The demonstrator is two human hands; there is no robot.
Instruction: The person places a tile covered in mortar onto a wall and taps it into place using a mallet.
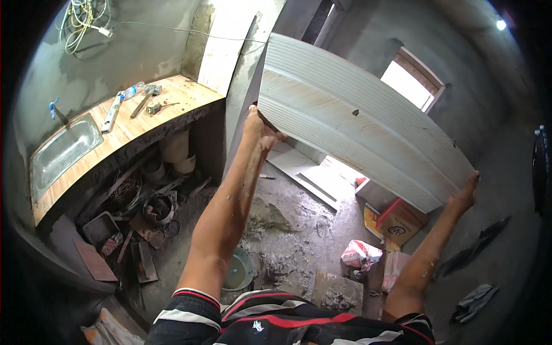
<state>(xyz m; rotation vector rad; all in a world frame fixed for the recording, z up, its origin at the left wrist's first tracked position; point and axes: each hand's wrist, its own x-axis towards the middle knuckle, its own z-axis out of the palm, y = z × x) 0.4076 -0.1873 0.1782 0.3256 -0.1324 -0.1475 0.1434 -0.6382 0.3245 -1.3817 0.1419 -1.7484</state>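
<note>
A long, pale grey panel (356,123) with fine parallel ribs is held up in front of me, tilted down toward the right. It has a small dark chip or mark near its middle. My left hand (261,131) is closed on its left end, with the thumb side up against the edge. My right hand (463,196) grips the lower right corner. Both arms are stretched out and the panel hangs clear of the floor between them. Parts of the fingers are hidden by the panel.
At left, a wood-look counter (190,95) holds a sink (66,155), a spirit level (112,112), a hammer (144,102) and a tape measure (153,108). Buckets and scraps crowd beneath. A green basin (238,270), cardboard box (401,224) and torn bag (361,255) stand on the muddy floor.
</note>
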